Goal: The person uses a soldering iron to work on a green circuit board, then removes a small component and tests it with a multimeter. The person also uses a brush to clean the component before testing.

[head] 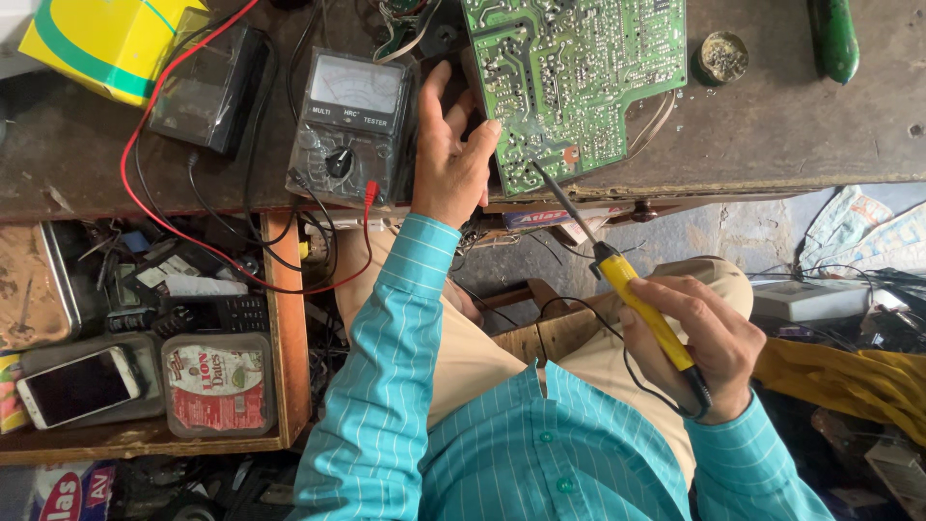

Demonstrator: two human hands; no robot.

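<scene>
The right hand (699,347) is closed around the yellow soldering iron (648,314), whose long axis runs up and left from the fingers to a tip resting on the green circuit board (569,77). Beyond it, the left hand (453,154) pinches the board's near edge, beside 1 multimeter (352,125).

Green circuit board (569,82), speckled with silver solder dots, held at its lower edge by the left hand (453,159). Yellow-handled soldering iron (644,314) with black cord end and dark metal shaft, gripped in the right hand (699,342). Turquoise shirt sleeve (386,357) with thin white stripes, below the left hand. Grey-black analogue multimeter (352,125) with pale dial face, just left of that hand; red lead (145,106) beside it. Yellow box (106,39) with green band, far left. Dark brown workbench (772,135).
</scene>
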